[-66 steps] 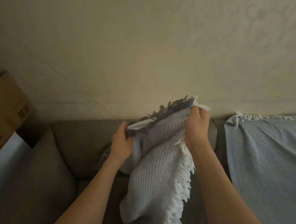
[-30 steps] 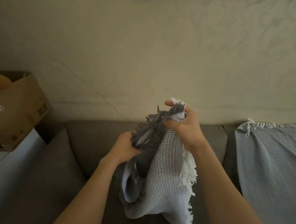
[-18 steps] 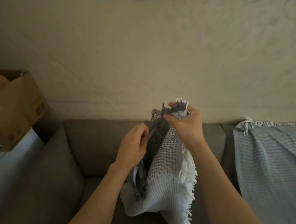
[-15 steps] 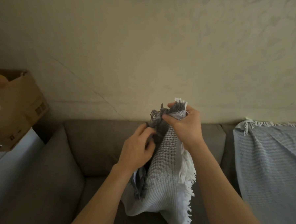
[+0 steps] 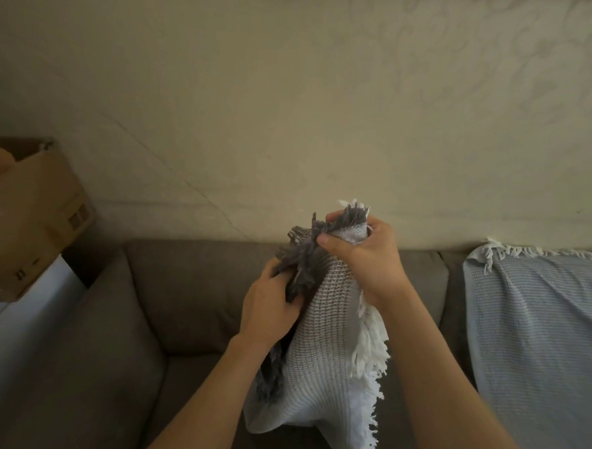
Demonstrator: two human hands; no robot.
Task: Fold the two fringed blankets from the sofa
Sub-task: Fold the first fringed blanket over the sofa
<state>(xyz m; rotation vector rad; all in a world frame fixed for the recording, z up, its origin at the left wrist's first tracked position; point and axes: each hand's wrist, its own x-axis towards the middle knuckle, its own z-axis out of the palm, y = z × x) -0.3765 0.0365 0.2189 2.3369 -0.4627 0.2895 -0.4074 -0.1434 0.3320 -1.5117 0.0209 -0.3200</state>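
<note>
A grey-and-white waffle-weave blanket (image 5: 321, 370) with dark grey and white fringes hangs bunched in the air above the sofa seat. My right hand (image 5: 364, 255) pinches its top corner, where the grey fringe sticks up. Just below and to the left, my left hand (image 5: 269, 306) grips the dark fringed edge. A second, light blue blanket (image 5: 547, 341) with a white fringe lies draped over the sofa back and seat at the right, untouched.
The grey-brown sofa (image 5: 175, 299) runs along a beige wall (image 5: 281, 105), with its armrest at the left. An open cardboard box (image 5: 30, 217) stands on a white surface beyond the armrest. A picture frame's edge shows at the top right.
My left hand has come up from lower on the blanket and closed on the dark fringed edge near my right hand. The blanket's top corners are now gathered close together.
</note>
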